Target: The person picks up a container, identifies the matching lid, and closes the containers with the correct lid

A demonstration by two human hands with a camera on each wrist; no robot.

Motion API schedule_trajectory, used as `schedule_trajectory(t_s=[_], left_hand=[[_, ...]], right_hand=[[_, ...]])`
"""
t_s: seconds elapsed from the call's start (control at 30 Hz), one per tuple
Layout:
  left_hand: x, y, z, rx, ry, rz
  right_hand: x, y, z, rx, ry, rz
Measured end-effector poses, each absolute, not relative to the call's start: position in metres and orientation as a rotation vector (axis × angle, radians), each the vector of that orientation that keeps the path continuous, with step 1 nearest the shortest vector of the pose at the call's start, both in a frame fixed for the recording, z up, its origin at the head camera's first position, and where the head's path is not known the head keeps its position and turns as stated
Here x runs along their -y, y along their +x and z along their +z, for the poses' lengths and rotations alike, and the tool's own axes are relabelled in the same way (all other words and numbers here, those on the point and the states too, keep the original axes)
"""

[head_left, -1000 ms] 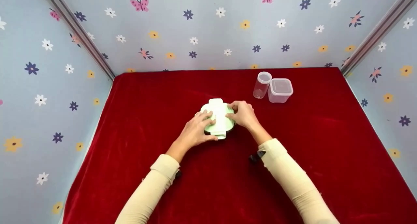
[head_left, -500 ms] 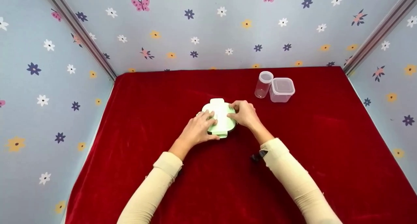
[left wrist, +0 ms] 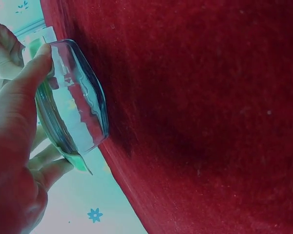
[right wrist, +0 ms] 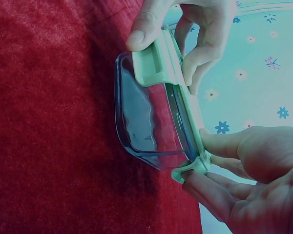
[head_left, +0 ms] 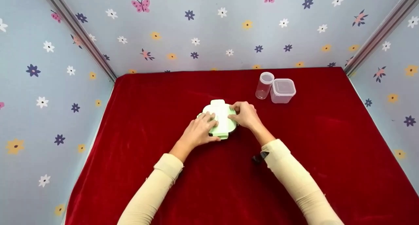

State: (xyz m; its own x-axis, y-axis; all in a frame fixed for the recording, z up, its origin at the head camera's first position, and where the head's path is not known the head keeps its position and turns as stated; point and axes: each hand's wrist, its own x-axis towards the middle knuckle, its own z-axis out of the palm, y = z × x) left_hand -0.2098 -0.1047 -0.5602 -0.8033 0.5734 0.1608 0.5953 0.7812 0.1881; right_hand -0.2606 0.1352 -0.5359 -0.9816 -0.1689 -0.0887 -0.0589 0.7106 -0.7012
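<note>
A clear glass food container with a light green snap lid sits in the middle of the red cloth. My left hand holds it from the left, fingers spread over the lid and thumb at the front clasp, which lies down against the glass. With thumb on top of the lid and fingers at the side clasp, my right hand pinches the right edge. That clasp sticks outward in the right wrist view. Another clasp angles out beside the left fingers.
Behind the container, to the right, stand a tall clear round jar with a whitish lid and a squarish clear plastic tub, side by side. Flower-printed walls enclose the red-covered table at the back and sides.
</note>
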Motion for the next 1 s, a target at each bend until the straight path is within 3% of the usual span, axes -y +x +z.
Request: schedule_trajectory(t_s=[0.73, 0.9, 1.0], left_hand=[[0.103, -0.209, -0.563, 2.838, -0.948, -0.285], [0.102, -0.208, -0.562, 2.843, -0.945, -0.303], [0.101, -0.207, -0.562, 2.842, -0.941, -0.313]], right_hand=[[-0.135, -0.264, -0.538, -2.762, -0.197, -1.124], [-0.146, -0.285, -0.574, -2.771, -0.232, -1.178], [-0.147, -0.287, -0.578, -2.769, -0.228, -1.198]])
